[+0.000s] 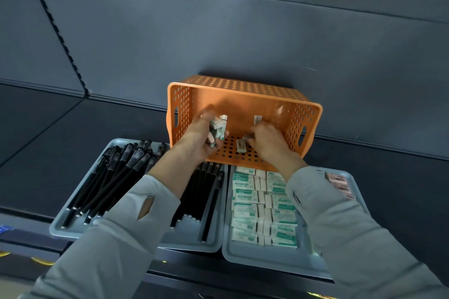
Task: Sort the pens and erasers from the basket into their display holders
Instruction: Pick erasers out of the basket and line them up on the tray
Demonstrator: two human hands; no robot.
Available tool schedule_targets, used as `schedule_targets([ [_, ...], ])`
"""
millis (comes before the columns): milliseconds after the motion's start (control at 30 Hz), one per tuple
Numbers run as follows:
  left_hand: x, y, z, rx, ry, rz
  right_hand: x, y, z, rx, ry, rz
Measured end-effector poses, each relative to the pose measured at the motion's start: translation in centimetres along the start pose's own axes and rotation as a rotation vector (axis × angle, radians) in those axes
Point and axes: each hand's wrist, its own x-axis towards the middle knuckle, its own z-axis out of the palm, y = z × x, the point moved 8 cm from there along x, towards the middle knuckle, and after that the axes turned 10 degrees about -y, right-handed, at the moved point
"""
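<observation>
A: Where are the erasers?

B: A bunch (217, 128) sits in the left hand (202, 138), fingers curled shut round several green-and-white wrapped pieces, inside the basket (245, 94). 1 loose eraser (241, 146) lies on the holed wall of the basket, just left of the right hand (264, 139).

A: And that right hand?

B: Its fingers are bent down at a small grey piece (247, 138) by the fingertips. Whether it grips it, I cannot tell; the blur hides it. Another wrapped eraser (257, 119) stands just above that hand, against the basket's solid face.

A: How does the basket lie?

B: Tipped on its side, orange, mouth toward the person, behind 2 grey trays.

A: What do the trays hold?

B: The left tray (60, 224) holds black pens (116, 177), some in a loose heap, some in a straight row. The right tray (243, 256) holds stacked rows (252, 206) of green-and-white erasers, with a few pink ones (339, 183) at its far right. Grey sleeves (116, 230) cross over both trays.
</observation>
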Motion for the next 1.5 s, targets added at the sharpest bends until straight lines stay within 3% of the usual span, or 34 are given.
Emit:
schedule_targets([
  [200,0.5,-0.5,-0.2,-0.144,-0.011,-0.037,-0.9,0.0,-1.3,0.216,0.038,0.063],
  [333,1.1,-0.6,-0.4,-0.201,-0.039,-0.039,-1.2,-2.6,0.0,0.099,-0.076,-0.031],
  [433,0.8,-0.6,-0.8,-0.160,-0.004,-0.037,-1.3,-2.7,-0.1,0.100,-0.057,-0.018],
  [567,0.2,-0.2,-1.3,0.135,0.028,-0.006,-1.9,-1.0,-1.2,0.450,0.000,0.007],
  [667,-0.5,-0.2,-0.6,0.286,0.021,0.043,-3.2,-1.4,-3.3,0.722,0.101,-0.082],
  [833,-1.4,-0.8,1.3,0.271,-0.133,0.072,-5.3,-1.7,-4.6,0.815,0.212,-0.167],
  [1100,-3.4,-2.4,3.0,0.290,-0.303,0.069,-9.0,-1.6,-4.3,1.126,0.080,-0.224],
  [1333,-4.7,-3.9,3.9,0.414,-0.322,0.137,-11.1,-0.1,-4.1,1.115,0.164,-0.088],
  [1500,-5.1,-3.9,2.7,0.298,-0.258,0.199,-13.4,3.1,-4.1,0.995,0.234,-0.022],
])
